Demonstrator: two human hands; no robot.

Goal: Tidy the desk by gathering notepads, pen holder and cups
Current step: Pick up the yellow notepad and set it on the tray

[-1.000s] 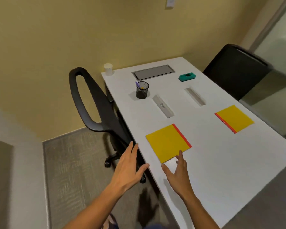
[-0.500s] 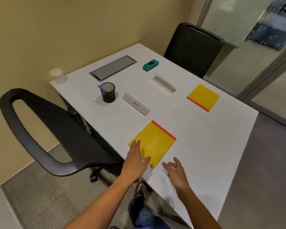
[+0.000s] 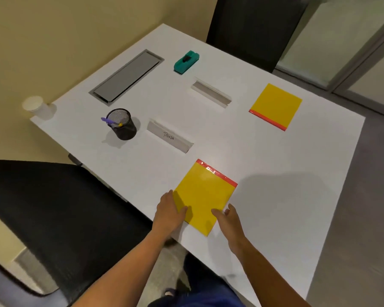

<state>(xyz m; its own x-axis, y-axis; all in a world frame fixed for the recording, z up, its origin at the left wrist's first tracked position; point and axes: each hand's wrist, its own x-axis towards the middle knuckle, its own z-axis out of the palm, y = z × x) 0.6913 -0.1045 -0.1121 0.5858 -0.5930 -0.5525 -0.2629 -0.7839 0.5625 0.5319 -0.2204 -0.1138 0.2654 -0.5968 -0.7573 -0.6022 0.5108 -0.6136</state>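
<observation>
My left hand [image 3: 167, 212] sits at the near pad's [image 3: 205, 196] left edge, thumb lying on the yellow cover, fingers along the side; whether they've tucked under it I cannot tell, so that grip is unclear. My right hand [image 3: 230, 220] comes in at the pad's near right corner, thumb touching the cover, fingers spread and loose, a released grip with nothing in it. The pad lies flat on the white surface [image 3: 275, 196] close to the near edge, its red strip on the far side.

Containers now: the black mesh holder [image 3: 121, 125] stands upright toward the left, with a purple pen [image 3: 108, 121] leaning out over its rim and something small and yellow beside it inside. A white cup [image 3: 37, 107] stands at the far left corner, right on the edge; what's in it I can't see from here.

Just right of the holder lies a grey nameplate [image 3: 170, 138] with handwriting on it, and a second grey strip [image 3: 211, 93] lies further back. A second yellow pad [image 3: 276, 106] lies well apart, off to the right, red strip toward me. A teal eraser [image 3: 186, 62] sits at the back, next to a grey hatch [image 3: 126, 77] set into the top
</observation>
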